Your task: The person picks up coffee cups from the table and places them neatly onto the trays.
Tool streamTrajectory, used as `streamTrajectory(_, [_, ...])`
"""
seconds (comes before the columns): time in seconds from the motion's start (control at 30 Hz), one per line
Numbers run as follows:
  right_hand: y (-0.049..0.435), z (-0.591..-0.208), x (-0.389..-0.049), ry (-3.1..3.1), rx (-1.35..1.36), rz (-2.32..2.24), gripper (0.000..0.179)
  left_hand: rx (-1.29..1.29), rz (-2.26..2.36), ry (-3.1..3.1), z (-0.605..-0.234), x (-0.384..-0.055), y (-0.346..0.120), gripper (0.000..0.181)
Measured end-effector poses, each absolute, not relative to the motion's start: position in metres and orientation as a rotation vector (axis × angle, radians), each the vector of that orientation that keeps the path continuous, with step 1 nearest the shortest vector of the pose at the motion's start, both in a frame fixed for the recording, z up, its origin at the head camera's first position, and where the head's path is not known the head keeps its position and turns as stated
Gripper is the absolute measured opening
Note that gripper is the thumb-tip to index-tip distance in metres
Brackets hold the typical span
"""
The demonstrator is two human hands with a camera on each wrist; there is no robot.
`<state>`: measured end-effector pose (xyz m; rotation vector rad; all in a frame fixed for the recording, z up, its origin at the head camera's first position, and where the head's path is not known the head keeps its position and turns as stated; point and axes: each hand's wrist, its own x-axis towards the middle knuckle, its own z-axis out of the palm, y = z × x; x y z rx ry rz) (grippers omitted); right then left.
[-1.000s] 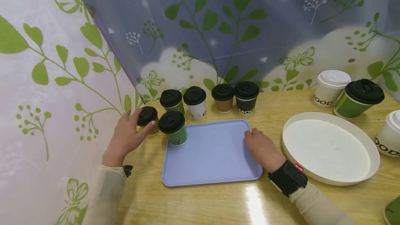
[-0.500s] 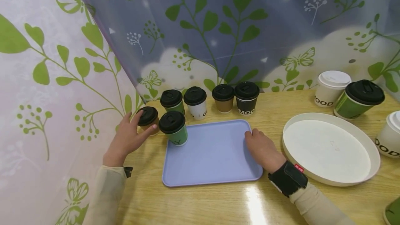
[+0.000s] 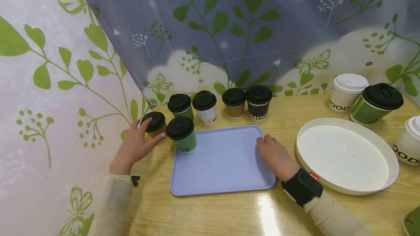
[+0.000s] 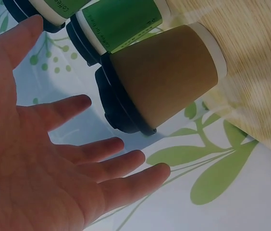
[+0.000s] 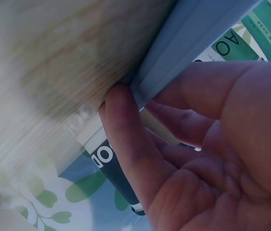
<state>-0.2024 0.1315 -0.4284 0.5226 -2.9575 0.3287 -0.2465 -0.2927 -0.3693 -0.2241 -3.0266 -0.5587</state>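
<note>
Beside the leftmost brown cup [image 3: 157,126], the left hand [image 3: 133,148], fingers apart, risked bumping it into the light-green cup [image 3: 185,142] while the right hand [image 3: 276,157] pinched the tray [image 3: 223,166]

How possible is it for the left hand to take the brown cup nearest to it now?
Likely yes: the left hand has its fingers spread beside the brown cup, and nothing visible stands between them; the green cup on the tray is on the other side.

Cup [image 3: 186,142] on tray [image 3: 226,163] – back L, dish [image 3: 344,156] R
</note>
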Motion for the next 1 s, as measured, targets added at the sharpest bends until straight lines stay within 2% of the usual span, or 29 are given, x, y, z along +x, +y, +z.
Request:
streamTrajectory(0.4, [0.132, -0.4275, -0.2019, -2.977, 0.518, 0.311, 0.007, -0.251, -0.548, -3.024, -0.3724, -0.247, -0.2902, 0.088])
streamTrajectory(1.0, [0.1323, -0.4303, -0.2032, -2.961, 0.522, 0.323, 0.008, -0.218, -0.551, -3.008, -0.3687, -0.2544, -0.2946, 0.094])
